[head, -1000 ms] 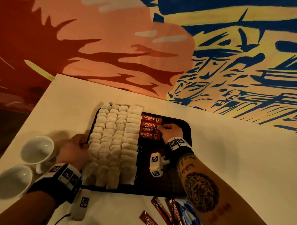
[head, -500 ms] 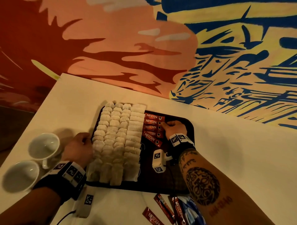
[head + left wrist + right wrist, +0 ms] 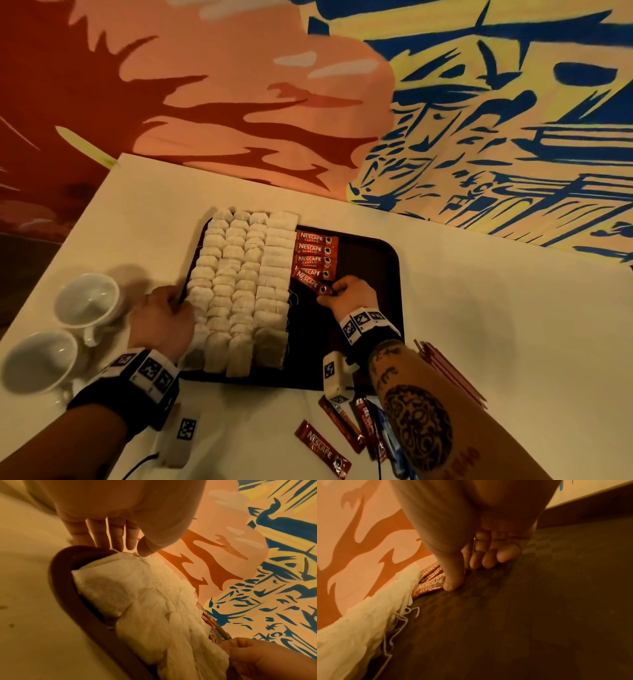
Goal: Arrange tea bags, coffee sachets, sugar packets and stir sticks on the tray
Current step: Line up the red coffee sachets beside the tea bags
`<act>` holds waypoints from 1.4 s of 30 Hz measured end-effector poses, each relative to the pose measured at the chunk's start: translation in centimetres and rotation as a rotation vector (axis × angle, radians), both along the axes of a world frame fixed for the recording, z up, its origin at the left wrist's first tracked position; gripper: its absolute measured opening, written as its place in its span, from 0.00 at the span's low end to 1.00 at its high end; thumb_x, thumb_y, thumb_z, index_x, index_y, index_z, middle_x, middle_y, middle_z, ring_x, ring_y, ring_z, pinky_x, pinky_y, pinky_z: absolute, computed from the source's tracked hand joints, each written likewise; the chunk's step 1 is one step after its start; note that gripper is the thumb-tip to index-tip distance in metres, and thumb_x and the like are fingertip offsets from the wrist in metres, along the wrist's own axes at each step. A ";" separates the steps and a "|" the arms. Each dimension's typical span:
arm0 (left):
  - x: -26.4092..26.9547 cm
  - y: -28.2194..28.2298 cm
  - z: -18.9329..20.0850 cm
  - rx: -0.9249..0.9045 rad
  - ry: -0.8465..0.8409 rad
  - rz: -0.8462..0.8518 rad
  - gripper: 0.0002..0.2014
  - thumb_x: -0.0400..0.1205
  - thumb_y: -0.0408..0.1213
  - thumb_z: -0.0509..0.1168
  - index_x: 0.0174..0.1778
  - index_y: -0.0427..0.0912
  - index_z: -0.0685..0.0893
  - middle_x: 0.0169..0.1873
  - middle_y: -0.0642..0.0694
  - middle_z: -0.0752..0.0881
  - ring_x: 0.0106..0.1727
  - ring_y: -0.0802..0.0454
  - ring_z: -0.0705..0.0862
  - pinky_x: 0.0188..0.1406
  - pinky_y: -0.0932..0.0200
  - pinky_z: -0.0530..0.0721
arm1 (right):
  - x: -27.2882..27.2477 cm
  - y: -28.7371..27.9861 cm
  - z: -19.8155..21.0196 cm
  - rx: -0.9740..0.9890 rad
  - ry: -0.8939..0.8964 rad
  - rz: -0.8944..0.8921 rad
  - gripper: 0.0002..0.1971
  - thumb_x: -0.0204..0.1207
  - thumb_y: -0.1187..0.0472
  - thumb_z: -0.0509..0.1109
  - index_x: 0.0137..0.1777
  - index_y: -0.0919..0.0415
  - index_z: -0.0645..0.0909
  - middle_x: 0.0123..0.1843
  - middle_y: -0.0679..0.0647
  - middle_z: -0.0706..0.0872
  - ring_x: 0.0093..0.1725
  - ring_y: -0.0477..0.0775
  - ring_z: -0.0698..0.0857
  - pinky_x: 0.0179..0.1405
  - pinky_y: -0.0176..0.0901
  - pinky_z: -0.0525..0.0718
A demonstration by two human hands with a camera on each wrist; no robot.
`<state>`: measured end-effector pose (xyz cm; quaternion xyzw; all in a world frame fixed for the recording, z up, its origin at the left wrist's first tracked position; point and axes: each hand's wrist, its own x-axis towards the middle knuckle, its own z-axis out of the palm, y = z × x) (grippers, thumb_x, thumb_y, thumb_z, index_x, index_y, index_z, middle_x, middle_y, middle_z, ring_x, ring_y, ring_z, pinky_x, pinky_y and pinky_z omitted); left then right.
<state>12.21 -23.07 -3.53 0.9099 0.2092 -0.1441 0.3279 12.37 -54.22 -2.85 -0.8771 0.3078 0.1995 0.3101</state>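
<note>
A dark tray (image 3: 370,260) holds several rows of white tea bags (image 3: 239,281) on its left part. Beside them lies a column of red Nescafe coffee sachets (image 3: 315,253). The lowest sachet (image 3: 310,281) lies skewed, and my right hand (image 3: 331,294) pinches its right end. The right wrist view shows my right hand (image 3: 453,580) with its thumb pressing on that sachet (image 3: 429,586). My left hand (image 3: 176,299) rests on the tray's left rim. In the left wrist view its fingers (image 3: 118,539) are straight against the rim (image 3: 68,601).
Two white cups (image 3: 87,301) (image 3: 37,359) stand left of the tray. On the table near me lie loose red sachets (image 3: 322,448), blue packets (image 3: 387,431) and thin red sticks (image 3: 448,373) beside my right forearm. The tray's right half is bare.
My right hand has drawn back from the upper sachets toward me and now holds the end of a lower, skewed sachet. My left hand has stayed at the tray's left rim.
</note>
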 end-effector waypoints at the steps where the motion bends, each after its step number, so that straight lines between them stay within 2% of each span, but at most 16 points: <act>1: 0.0 0.0 -0.1 0.011 0.004 -0.005 0.15 0.81 0.42 0.63 0.63 0.45 0.85 0.56 0.36 0.88 0.57 0.33 0.84 0.62 0.37 0.82 | 0.1 0.0 0.0 0.000 -0.005 0.000 0.20 0.70 0.48 0.83 0.59 0.51 0.84 0.55 0.48 0.87 0.49 0.46 0.84 0.47 0.38 0.82; 3: 0.0 0.1 -0.3 0.025 0.014 -0.018 0.16 0.81 0.45 0.63 0.63 0.46 0.84 0.57 0.37 0.88 0.58 0.33 0.84 0.63 0.36 0.82 | 0.5 -0.1 0.1 -0.003 -0.016 -0.002 0.15 0.72 0.47 0.81 0.55 0.50 0.84 0.52 0.46 0.86 0.46 0.45 0.83 0.44 0.38 0.81; 6: 0.2 0.3 -0.6 0.036 0.044 -0.021 0.19 0.80 0.47 0.61 0.65 0.48 0.83 0.59 0.38 0.87 0.60 0.33 0.83 0.65 0.35 0.81 | 1.3 -0.4 0.3 0.012 -0.022 -0.022 0.11 0.75 0.47 0.78 0.52 0.50 0.84 0.48 0.45 0.84 0.40 0.42 0.79 0.36 0.36 0.74; 12: 0.4 0.0 -0.2 0.006 0.027 0.013 0.18 0.80 0.50 0.63 0.64 0.47 0.83 0.59 0.38 0.87 0.60 0.33 0.83 0.66 0.34 0.80 | 3.1 -1.3 0.9 0.017 -0.031 -0.047 0.11 0.76 0.47 0.77 0.52 0.51 0.87 0.45 0.47 0.83 0.43 0.46 0.80 0.45 0.41 0.78; 15: 0.5 0.2 -0.3 -0.004 0.032 0.002 0.18 0.80 0.49 0.64 0.63 0.47 0.83 0.58 0.38 0.87 0.59 0.34 0.84 0.65 0.34 0.81 | 3.8 -1.4 0.8 -0.007 -0.052 -0.057 0.12 0.76 0.47 0.78 0.53 0.51 0.86 0.45 0.46 0.83 0.45 0.47 0.81 0.45 0.40 0.78; 19: 0.5 0.7 -1.1 0.020 0.039 -0.016 0.25 0.75 0.56 0.59 0.65 0.50 0.81 0.60 0.38 0.86 0.60 0.33 0.83 0.64 0.33 0.81 | 4.0 -1.3 0.5 -0.024 -0.084 -0.113 0.12 0.74 0.47 0.79 0.49 0.50 0.82 0.42 0.45 0.82 0.36 0.41 0.78 0.29 0.35 0.71; 24: 0.5 0.7 -1.7 0.014 0.039 -0.007 0.24 0.75 0.55 0.59 0.66 0.50 0.80 0.60 0.38 0.86 0.60 0.33 0.82 0.64 0.32 0.81 | 3.8 -1.1 0.1 -0.039 -0.109 -0.161 0.15 0.73 0.45 0.79 0.51 0.53 0.82 0.45 0.48 0.84 0.41 0.48 0.81 0.36 0.39 0.74; 27: 0.2 0.6 -1.5 0.013 0.025 0.002 0.23 0.77 0.52 0.61 0.67 0.49 0.80 0.61 0.37 0.85 0.62 0.30 0.81 0.65 0.32 0.79 | 3.5 -1.2 0.3 -0.018 -0.117 -0.173 0.16 0.73 0.45 0.79 0.52 0.54 0.82 0.46 0.49 0.84 0.39 0.47 0.79 0.33 0.38 0.72; 30: 0.2 0.3 -1.2 0.027 -0.010 -0.012 0.22 0.79 0.49 0.62 0.68 0.48 0.81 0.63 0.36 0.84 0.64 0.29 0.80 0.66 0.31 0.79 | 3.2 -1.4 0.7 -0.009 -0.128 -0.182 0.16 0.73 0.45 0.79 0.51 0.53 0.81 0.47 0.50 0.85 0.42 0.49 0.81 0.36 0.39 0.74; 33: 0.1 0.0 -0.6 0.061 -0.024 -0.047 0.24 0.77 0.52 0.59 0.67 0.49 0.81 0.63 0.36 0.84 0.64 0.29 0.79 0.65 0.32 0.79 | 2.6 -1.7 1.1 -0.002 -0.129 -0.186 0.16 0.73 0.45 0.79 0.52 0.54 0.82 0.48 0.49 0.85 0.44 0.49 0.82 0.40 0.40 0.75; 35: -0.2 -0.6 0.3 0.052 -0.042 -0.049 0.23 0.78 0.49 0.60 0.68 0.48 0.81 0.65 0.36 0.83 0.67 0.29 0.77 0.68 0.32 0.76 | 2.0 -1.9 1.6 -0.006 -0.140 -0.183 0.16 0.74 0.45 0.79 0.53 0.54 0.83 0.47 0.49 0.85 0.44 0.49 0.81 0.42 0.40 0.75; 37: -0.8 -1.3 1.2 0.060 -0.120 -0.071 0.19 0.80 0.40 0.63 0.67 0.44 0.82 0.65 0.35 0.83 0.69 0.30 0.75 0.72 0.36 0.70 | 1.0 -2.2 2.1 -0.012 -0.163 -0.179 0.16 0.75 0.45 0.78 0.53 0.55 0.83 0.44 0.47 0.83 0.41 0.47 0.80 0.42 0.39 0.75; 39: -1.8 -2.1 2.1 0.057 -0.225 -0.120 0.17 0.80 0.36 0.66 0.66 0.44 0.82 0.65 0.38 0.83 0.69 0.33 0.75 0.73 0.42 0.66 | -0.1 -2.5 2.5 -0.007 -0.183 -0.176 0.15 0.75 0.46 0.78 0.52 0.54 0.83 0.40 0.44 0.80 0.37 0.43 0.78 0.35 0.37 0.73; 41: -3.7 -3.3 3.1 0.001 -0.332 -0.214 0.16 0.79 0.33 0.68 0.62 0.48 0.83 0.64 0.42 0.82 0.67 0.37 0.74 0.70 0.47 0.68 | -1.6 -2.8 3.0 0.000 -0.181 -0.144 0.13 0.76 0.47 0.77 0.50 0.53 0.82 0.39 0.43 0.80 0.36 0.41 0.77 0.31 0.35 0.71; 42: -4.7 -4.0 3.3 -0.050 -0.376 -0.282 0.15 0.79 0.30 0.69 0.59 0.50 0.84 0.62 0.45 0.82 0.65 0.39 0.75 0.68 0.48 0.71 | -2.5 -3.1 3.1 0.003 -0.168 -0.112 0.12 0.76 0.47 0.77 0.49 0.52 0.81 0.40 0.44 0.81 0.37 0.43 0.78 0.34 0.36 0.73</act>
